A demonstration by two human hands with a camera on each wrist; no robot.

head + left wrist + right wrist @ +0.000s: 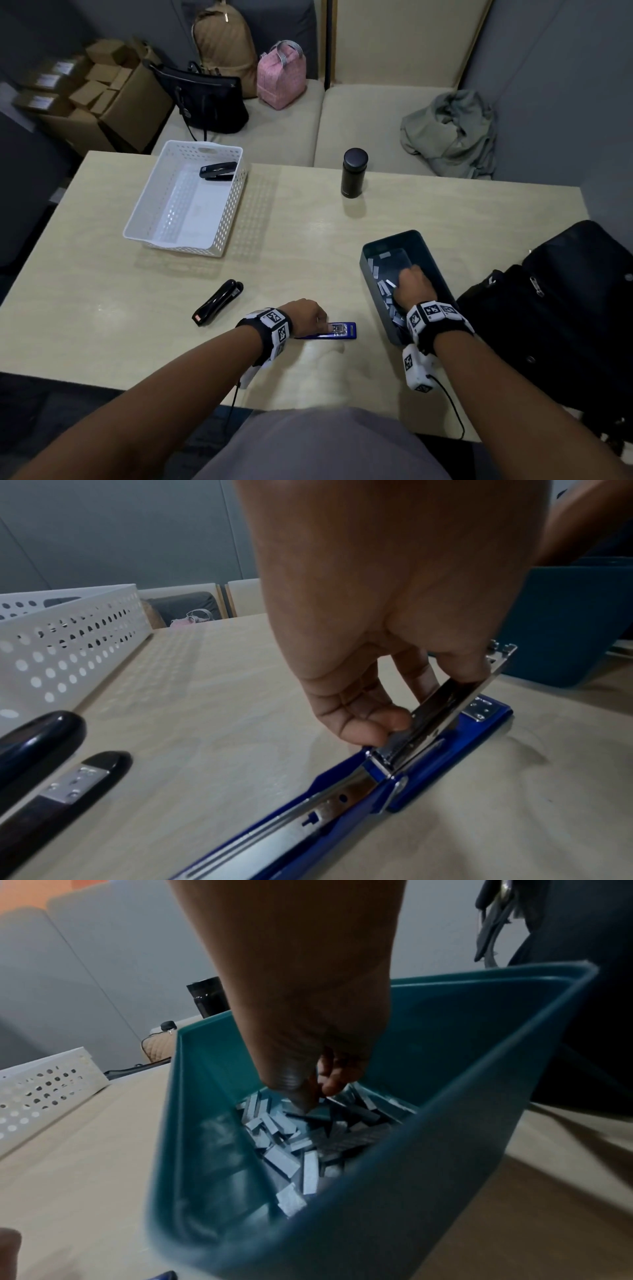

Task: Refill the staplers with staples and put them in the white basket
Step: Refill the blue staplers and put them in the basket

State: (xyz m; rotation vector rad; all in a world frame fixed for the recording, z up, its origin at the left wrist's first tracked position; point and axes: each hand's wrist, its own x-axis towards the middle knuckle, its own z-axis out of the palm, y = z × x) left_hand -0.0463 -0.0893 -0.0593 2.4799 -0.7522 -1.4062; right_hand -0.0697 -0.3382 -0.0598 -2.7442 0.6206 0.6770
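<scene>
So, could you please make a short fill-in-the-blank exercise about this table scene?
1. The left hand holds the ____ stapler.
2. The right hand reaches into the teal bin of ____.
3. The white basket contains ____ black stapler.
4. The stapler under the left hand lies ____.

Missing words: blue; staples; one; open

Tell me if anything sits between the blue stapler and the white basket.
Nothing visible does. The table between the blue stapler and the white basket is bare; the black stapler lies left of that path. The left hand holds the blue one open.
</scene>
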